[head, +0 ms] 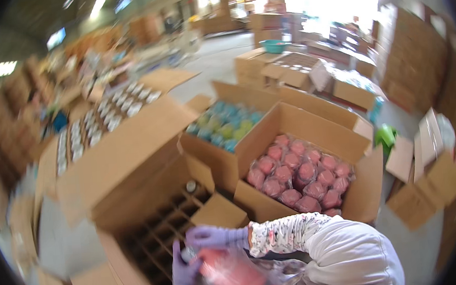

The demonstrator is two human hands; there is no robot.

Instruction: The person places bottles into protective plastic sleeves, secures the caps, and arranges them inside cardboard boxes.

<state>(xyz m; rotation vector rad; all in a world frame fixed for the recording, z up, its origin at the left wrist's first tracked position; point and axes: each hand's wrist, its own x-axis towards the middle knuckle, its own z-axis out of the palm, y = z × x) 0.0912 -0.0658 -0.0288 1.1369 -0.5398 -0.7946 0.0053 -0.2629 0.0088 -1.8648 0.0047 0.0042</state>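
Near the bottom of the head view, a pink bottle-like container (235, 274) in clear plastic wrap lies tilted in front of my body. My left hand (184, 270), in a purple glove, grips its narrow end from the left. My right hand (216, 237), also gloved in purple, closes around the same end from above, by a shiny cap-like piece (188, 254). Motion blur hides the exact finger contact. Just beyond my hands stands an open carton with cardboard dividers (166, 223); one silver-topped item (191, 186) sits in a far cell.
To the right, an open carton (303, 119) holds many wrapped pink containers (290, 161). Behind it, another carton holds blue and yellow-green items (224, 122). A divided carton of silver-topped items (107, 116) stands at the left. Raised flaps (131, 151) surround the workspace. A green object (386, 136) lies right.
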